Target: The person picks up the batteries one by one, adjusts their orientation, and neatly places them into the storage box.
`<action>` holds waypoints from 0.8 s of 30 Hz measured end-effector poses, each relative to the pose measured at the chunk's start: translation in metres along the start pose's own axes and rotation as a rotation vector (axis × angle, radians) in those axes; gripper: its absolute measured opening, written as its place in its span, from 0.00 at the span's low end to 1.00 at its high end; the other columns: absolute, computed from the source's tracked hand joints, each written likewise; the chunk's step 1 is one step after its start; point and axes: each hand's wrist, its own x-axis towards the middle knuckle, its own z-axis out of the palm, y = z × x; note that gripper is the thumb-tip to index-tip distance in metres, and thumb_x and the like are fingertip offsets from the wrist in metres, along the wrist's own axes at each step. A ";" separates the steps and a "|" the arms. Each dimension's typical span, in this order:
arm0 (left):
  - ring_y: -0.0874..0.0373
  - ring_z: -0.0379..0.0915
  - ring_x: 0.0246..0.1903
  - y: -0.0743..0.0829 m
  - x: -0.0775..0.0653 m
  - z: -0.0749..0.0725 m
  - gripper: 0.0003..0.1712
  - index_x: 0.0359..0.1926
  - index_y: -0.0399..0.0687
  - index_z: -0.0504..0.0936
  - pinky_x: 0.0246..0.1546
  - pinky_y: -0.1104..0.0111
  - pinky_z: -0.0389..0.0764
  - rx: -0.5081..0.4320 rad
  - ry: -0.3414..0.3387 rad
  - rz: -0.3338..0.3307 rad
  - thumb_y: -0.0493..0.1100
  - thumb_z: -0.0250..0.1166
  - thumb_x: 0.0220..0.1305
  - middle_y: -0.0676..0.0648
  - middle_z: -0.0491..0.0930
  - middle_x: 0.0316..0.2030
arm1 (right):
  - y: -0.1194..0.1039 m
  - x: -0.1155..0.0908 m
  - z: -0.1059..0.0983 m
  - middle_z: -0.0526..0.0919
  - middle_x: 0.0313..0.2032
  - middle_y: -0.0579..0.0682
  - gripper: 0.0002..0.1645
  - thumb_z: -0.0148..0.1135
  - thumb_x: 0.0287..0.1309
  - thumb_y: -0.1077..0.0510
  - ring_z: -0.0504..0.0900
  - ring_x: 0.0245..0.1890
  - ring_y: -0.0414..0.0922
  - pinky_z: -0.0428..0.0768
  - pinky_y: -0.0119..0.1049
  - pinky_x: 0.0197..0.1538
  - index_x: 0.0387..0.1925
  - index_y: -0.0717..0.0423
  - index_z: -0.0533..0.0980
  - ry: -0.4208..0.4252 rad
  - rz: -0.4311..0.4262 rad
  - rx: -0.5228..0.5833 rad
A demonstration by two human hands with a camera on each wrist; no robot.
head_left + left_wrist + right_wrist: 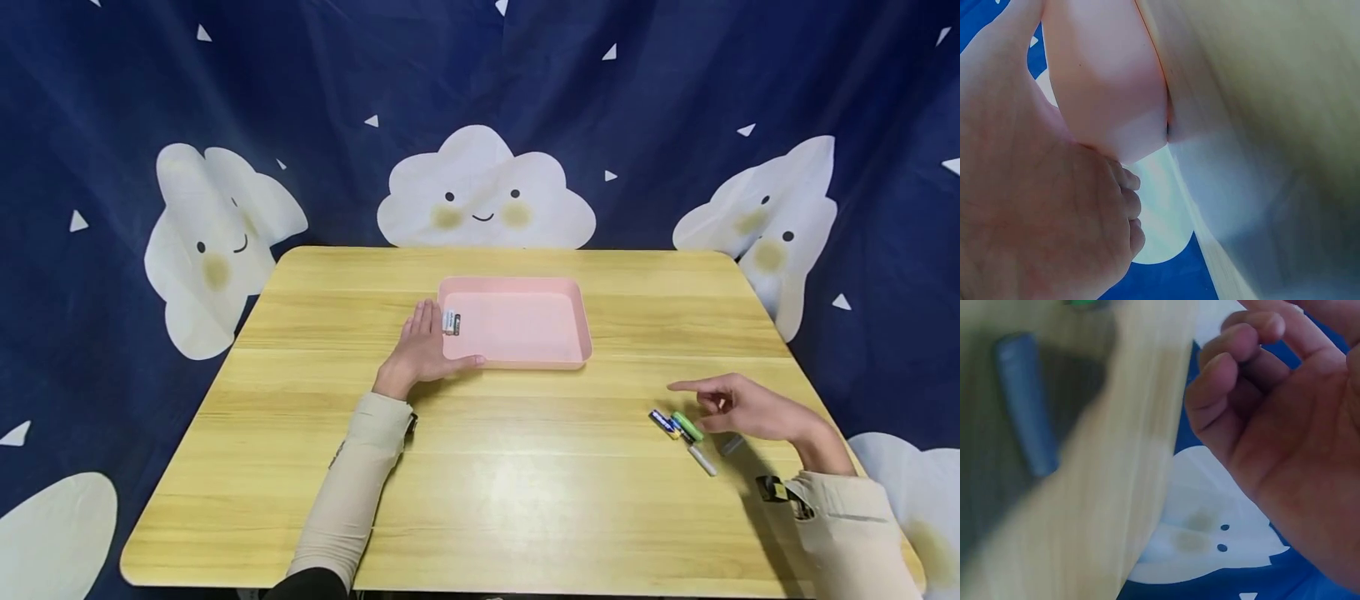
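My left hand rests against the left side of a shallow pink tray, its fingers straight along the wall and the thumb on the front rim. Inside that tray, by the left wall, lie a white battery and a dark battery. Over on the right, my right hand hovers above a loose group of batteries with nothing in it, index finger pointing left and the others loosely curled. Below it lie a blue battery, a green battery and a silver-grey battery; another grey battery is partly shaded.
Everything stands on a light wooden table with rounded corners. Behind it hangs a dark blue curtain printed with white clouds and triangles. The right hand's shadow falls across the table's right side.
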 end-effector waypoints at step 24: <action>0.42 0.17 0.83 -0.001 0.003 0.003 0.81 0.81 0.36 0.27 0.84 0.48 0.33 0.032 -0.007 -0.019 0.86 0.58 0.53 0.34 0.23 0.82 | 0.021 -0.013 0.011 0.57 0.25 0.61 0.37 0.72 0.52 0.73 0.57 0.22 0.47 0.63 0.34 0.23 0.66 0.65 0.75 -0.107 0.053 0.045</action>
